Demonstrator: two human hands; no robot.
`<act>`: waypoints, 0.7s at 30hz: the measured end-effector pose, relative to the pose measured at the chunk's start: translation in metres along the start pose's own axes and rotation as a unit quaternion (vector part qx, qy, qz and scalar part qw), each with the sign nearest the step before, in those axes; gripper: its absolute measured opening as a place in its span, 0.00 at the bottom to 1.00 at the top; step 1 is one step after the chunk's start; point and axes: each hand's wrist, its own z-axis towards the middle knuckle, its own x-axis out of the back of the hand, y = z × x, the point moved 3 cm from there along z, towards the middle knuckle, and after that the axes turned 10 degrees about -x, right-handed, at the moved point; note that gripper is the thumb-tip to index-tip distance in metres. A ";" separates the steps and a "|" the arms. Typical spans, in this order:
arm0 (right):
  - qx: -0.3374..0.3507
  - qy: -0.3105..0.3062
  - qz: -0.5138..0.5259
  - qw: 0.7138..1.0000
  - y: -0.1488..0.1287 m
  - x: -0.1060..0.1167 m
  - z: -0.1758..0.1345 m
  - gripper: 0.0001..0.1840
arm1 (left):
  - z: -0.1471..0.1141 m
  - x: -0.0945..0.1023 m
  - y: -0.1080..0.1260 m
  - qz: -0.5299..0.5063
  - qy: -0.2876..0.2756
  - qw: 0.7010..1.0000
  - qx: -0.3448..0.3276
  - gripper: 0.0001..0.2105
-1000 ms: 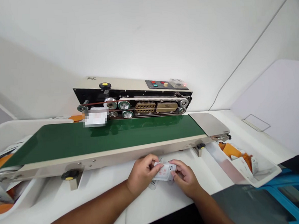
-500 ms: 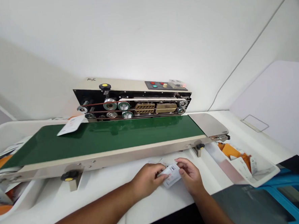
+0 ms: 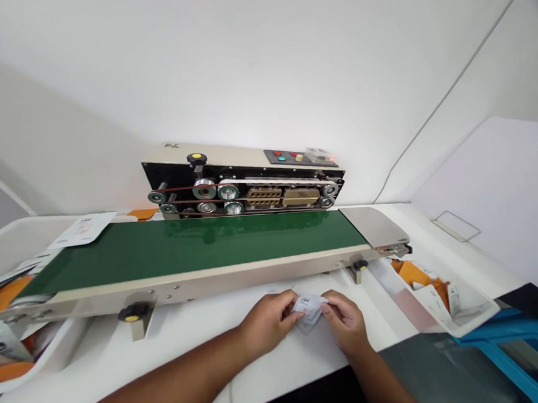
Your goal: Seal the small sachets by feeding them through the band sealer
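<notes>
A small white printed sachet [image 3: 308, 308] is pinched between my two hands, over the white table just in front of the sealing machine. My left hand [image 3: 268, 323] grips its left edge between thumb and fingers. At its upper right corner, my right hand [image 3: 346, 322] is closed on it the same way. The sachet looks tilted, with its printed face toward me. Behind the hands runs the green conveyor belt [image 3: 199, 248] of the band sealer [image 3: 245, 188]. Another white sachet [image 3: 83, 230] lies flat at the belt's far left end, partly over the edge.
At the left, a white bin [image 3: 72, 335] holds orange and white sachets. A second white bin [image 3: 479, 316] with similar sachets stands at the right. A blue stool [image 3: 500, 339] is beyond it. Black knobs [image 3: 134, 312] stick out under the conveyor's front edge.
The sachet on the belt has travelled left, away from the rollers, to the belt's end. The sachet in my hands has been turned and bent slightly; both hands keep hold.
</notes>
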 end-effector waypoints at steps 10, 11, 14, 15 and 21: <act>-0.045 -0.024 0.108 0.993 0.014 0.003 0.001 0.16 | 0.001 -0.003 -0.002 -0.117 0.000 0.993 0.030 0.05; -0.062 -0.043 0.143 0.987 0.017 0.002 0.001 0.17 | 0.001 -0.005 -0.003 -0.156 -0.010 0.987 0.041 0.06; -0.118 -0.103 0.250 0.955 0.023 -0.001 0.002 0.21 | 0.002 -0.010 -0.007 -0.246 -0.042 0.966 0.067 0.11; -0.136 -0.122 0.276 0.944 0.024 -0.002 0.002 0.22 | 0.002 -0.011 -0.008 -0.263 -0.050 0.961 0.072 0.12; -0.190 -0.194 0.331 0.904 0.019 -0.003 0.000 0.25 | 0.002 -0.011 -0.009 -0.297 -0.079 0.949 0.073 0.17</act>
